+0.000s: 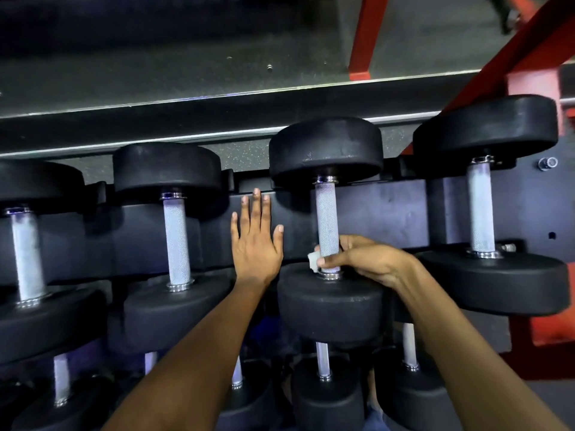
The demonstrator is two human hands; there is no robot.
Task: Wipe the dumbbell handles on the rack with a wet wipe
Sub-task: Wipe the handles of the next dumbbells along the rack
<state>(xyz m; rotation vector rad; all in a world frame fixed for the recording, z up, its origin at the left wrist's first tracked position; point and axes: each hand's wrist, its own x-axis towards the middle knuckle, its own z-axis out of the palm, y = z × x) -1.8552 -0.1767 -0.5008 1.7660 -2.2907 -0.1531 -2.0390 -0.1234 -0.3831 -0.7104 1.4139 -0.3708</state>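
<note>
The right hand (361, 259) grips the wet wipe (312, 260) round the bottom of the third handle (326, 225) on the rack (404, 213). The left hand (255, 244) lies flat and open on the rack beside it. Wiping is in progress; next it prob. needs a slide up the handle w/ steady grip.

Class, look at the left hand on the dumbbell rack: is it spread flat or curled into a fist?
Spread flat. The left hand rests on the dark rack panel with its fingers straight and apart, holding nothing.

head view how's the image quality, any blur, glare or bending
Head view: dim light with a bluish cast; the wide-angle lens bows the rack edges; small glints on the chrome collars; knurling on the handle that the right hand wipes is sharp, the lower dumbbells dark and soft; the left hand casts little shadow.
</note>
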